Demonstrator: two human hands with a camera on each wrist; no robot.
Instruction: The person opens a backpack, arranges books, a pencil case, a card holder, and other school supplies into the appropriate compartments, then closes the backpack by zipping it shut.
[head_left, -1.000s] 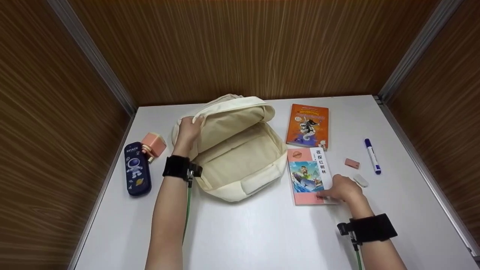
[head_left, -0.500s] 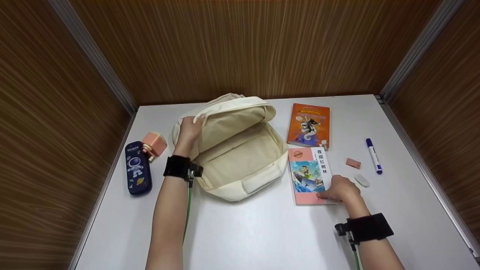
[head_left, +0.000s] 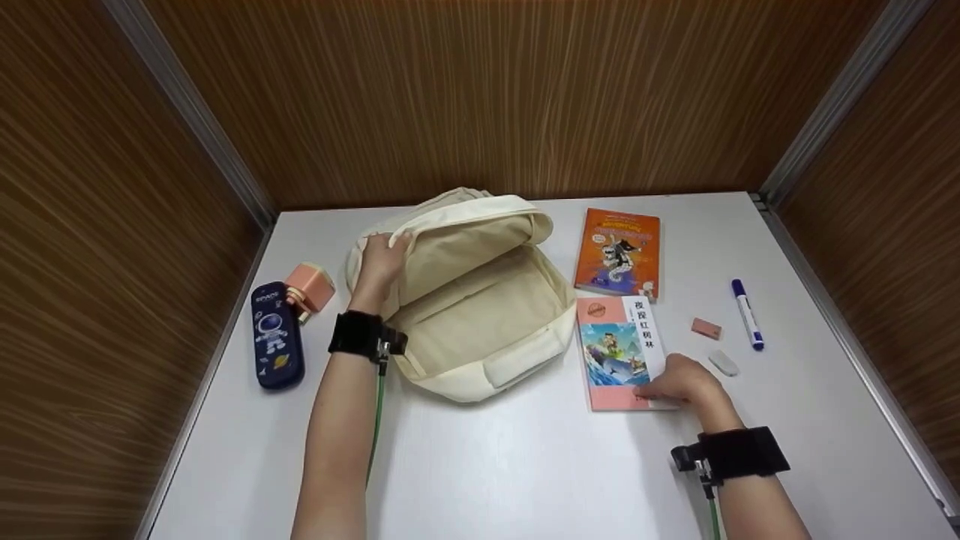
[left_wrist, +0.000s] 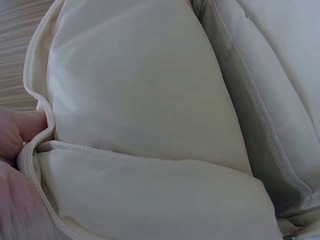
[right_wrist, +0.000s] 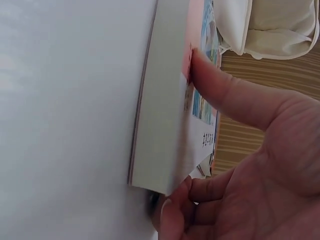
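Note:
A cream backpack [head_left: 480, 315] lies unzipped on the white table, its flap raised. My left hand [head_left: 381, 268] grips the zipped edge of that flap; in the left wrist view the thumb [left_wrist: 30, 124] shows beside the zipper. At the right, my right hand [head_left: 686, 381] holds a pink and white book [head_left: 611, 352] by its lower right corner. The thumb [right_wrist: 225, 92] presses on the cover while the other fingers curl at the spine-side edge and underneath. One corner of the book stands slightly off the table in the right wrist view.
An orange book [head_left: 619, 251] lies just behind the pink one. Farther right are a pink eraser [head_left: 706, 328], a white eraser [head_left: 723, 363] and a blue-capped marker [head_left: 748, 315]. On the left sit a navy pencil case [head_left: 276, 337] and a pink charger block [head_left: 309, 286]. Wood-grain walls enclose the table.
Almost nothing differs. Both hands keep their places on the backpack flap and the pink book, and the whole view has shifted slightly.

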